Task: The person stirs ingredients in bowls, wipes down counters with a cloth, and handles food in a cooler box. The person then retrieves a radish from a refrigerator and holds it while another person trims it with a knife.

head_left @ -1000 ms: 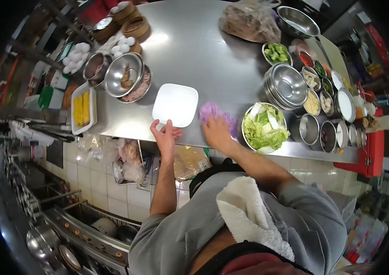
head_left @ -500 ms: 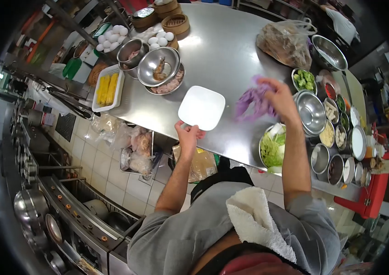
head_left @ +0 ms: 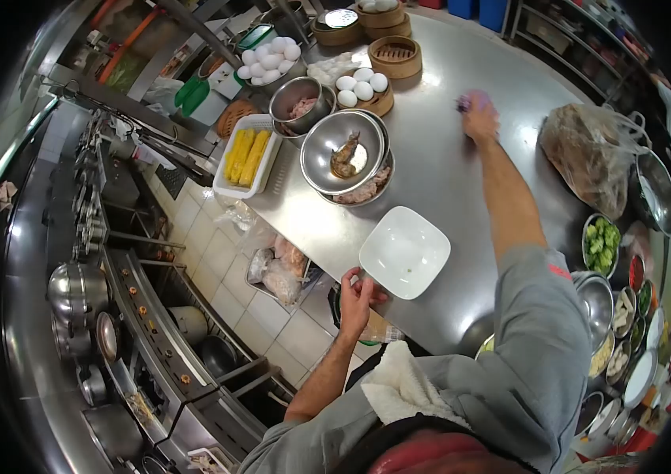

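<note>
Taking the white dish [head_left: 405, 243] as the clock's centre, a white basket [head_left: 234, 190] of yellow pieces [head_left: 247, 158] sits at ten o'clock. At eleven, a steel bowl [head_left: 320, 150] overlaps one of pale meat [head_left: 373, 189], presumably to save room. The left hand [head_left: 363, 299] is at the dish's seven-to-eight o'clock rim, fingers curled — probably to steady it near the table edge; whether they pinch, I cannot tell. At one o'clock the right hand [head_left: 480, 121] reaches far over the table [head_left: 462, 193], apparently pressing a purple cloth [head_left: 478, 99] flat — its fingers are too blurred to read. A plastic bag [head_left: 584, 158] stands at two.
</note>
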Motion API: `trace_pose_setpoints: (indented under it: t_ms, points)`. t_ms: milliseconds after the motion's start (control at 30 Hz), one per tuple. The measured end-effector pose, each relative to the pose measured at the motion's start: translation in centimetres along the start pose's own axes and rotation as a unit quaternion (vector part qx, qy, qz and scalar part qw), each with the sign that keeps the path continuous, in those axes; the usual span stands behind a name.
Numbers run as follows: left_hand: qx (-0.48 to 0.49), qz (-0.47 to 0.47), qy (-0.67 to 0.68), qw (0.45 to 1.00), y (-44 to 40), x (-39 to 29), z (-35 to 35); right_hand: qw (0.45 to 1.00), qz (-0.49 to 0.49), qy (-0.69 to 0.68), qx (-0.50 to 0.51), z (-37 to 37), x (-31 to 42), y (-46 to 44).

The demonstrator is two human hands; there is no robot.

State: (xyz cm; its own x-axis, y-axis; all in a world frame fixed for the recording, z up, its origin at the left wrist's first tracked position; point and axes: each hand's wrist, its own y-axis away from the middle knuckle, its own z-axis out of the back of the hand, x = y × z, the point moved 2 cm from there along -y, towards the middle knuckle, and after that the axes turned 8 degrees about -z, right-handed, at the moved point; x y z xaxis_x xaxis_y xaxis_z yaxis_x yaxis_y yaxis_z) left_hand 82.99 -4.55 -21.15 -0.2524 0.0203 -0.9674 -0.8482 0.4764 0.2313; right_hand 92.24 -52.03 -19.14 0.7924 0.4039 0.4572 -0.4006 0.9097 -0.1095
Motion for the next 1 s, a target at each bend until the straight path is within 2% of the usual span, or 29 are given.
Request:
trace_pose_setpoints:
  t_ms: [33, 167, 200, 233, 300, 367, 433, 500, 567, 633, 767, 833, 867, 900, 1000]
  points:
    - [0.000, 0.006, -0.004, 1.000, 0.0, -0.1, -0.1, 0.998, 0.049, -0.027, 0.035, -1.1, 2.4, -0.5]
    - [-0.009, 0.005, 0.001, 1.000, -0.1, -0.2, -0.2, 0.971, 0.172, 0.017, 0.162, -4.6, 9.8, 3.7]
    - [-0.014, 0.006, 0.005, 1.000, -0.2, -0.1, -0.1, 0.962, 0.173, 0.017, 0.211, -3.0, 10.7, 5.4]
    - [-0.006, 0.015, 0.012, 1.000, -0.2, 0.1, 0.0, 0.960, 0.181, 0.022, 0.214, -3.3, 10.3, 6.0]
    - [0.002, 0.016, 0.026, 1.000, -0.5, -0.1, 0.3, 0.888, 0.333, 0.029, 0.316, -3.3, 8.4, 6.4]
    - [0.032, 0.024, 0.032, 0.999, -0.3, -0.2, 0.4, 0.907, 0.362, 0.007, 0.216, -1.4, 4.3, 8.3]
    - [0.041, 0.027, 0.057, 0.997, -0.1, -0.1, 0.8, 0.933, 0.272, 0.064, 0.227, 2.8, 1.4, 10.0]
    - [0.088, -0.006, 0.083, 0.993, 0.6, -0.2, 1.4, 0.962, 0.216, 0.054, 0.160, 5.1, -2.4, 11.9]
    - [0.100, 0.002, 0.103, 0.990, 1.2, -0.4, 2.7, 0.967, 0.098, 0.100, 0.211, 9.4, -2.5, 16.6]
    - [0.153, -0.013, 0.080, 0.985, 1.9, -0.4, 4.6, 0.959, 0.054, 0.118, 0.251, 9.7, -4.9, 20.1]
    - [0.137, -0.016, 0.079, 0.987, 1.8, -0.7, 9.8, 0.967, 0.063, 0.157, 0.192, 10.4, -8.1, 28.5]
    - [0.122, -0.015, 0.087, 0.989, 1.5, -1.6, 12.2, 0.946, -0.035, 0.177, 0.268, 11.5, -6.5, 32.5]
    - [0.094, -0.001, 0.102, 0.990, 1.2, -1.6, 13.4, 0.948, -0.043, 0.175, 0.263, 11.1, -6.8, 33.5]
    - [0.065, 0.014, 0.117, 0.991, 0.8, -1.5, 14.2, 0.941, -0.015, 0.199, 0.274, 10.2, -7.3, 34.5]
    - [0.102, 0.030, 0.102, 0.989, 0.9, -2.2, 14.3, 0.918, 0.021, 0.242, 0.314, 10.0, -7.2, 37.0]
